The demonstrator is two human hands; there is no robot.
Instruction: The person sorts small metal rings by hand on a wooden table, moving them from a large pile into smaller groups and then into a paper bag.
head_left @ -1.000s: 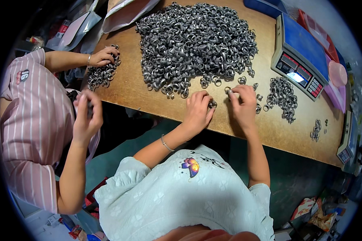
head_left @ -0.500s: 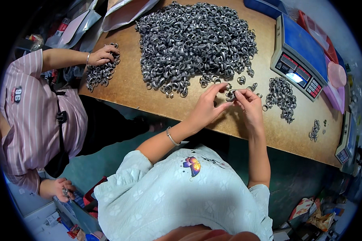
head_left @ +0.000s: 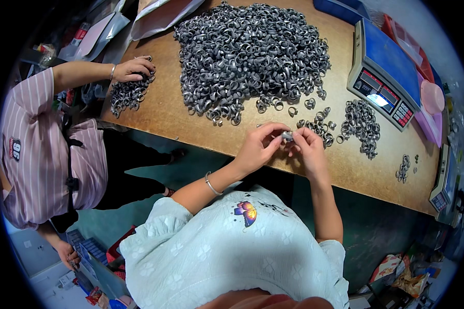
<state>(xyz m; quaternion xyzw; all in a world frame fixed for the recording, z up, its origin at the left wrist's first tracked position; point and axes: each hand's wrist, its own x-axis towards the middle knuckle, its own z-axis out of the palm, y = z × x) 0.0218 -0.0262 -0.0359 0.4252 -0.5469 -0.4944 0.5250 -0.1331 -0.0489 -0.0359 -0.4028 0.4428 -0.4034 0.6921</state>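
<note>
A grey metal ring (head_left: 287,136) is pinched between the fingertips of both hands, above the table's near edge. My left hand (head_left: 259,147) is closed on it from the left, my right hand (head_left: 310,153) from the right; the curled fingers partly hide it. Just beyond my right hand lies a small cluster of similar rings (head_left: 322,126). A big heap of dark grey rings (head_left: 252,56) covers the middle of the wooden table (head_left: 227,136). Further right is another small pile of rings (head_left: 362,123).
A blue-topped digital scale (head_left: 389,67) stands at the right, beside a pink cup (head_left: 432,96). A few rings (head_left: 403,168) lie near the right end. On the left, a co-worker's hand (head_left: 134,69) rests on a separate ring pile (head_left: 126,97). A second scale (head_left: 441,183) stands at the right edge.
Both my hands have drawn left and nearer to me, baring the small ring cluster. The co-worker's body has shifted, and that person's lower hand has moved down and left.
</note>
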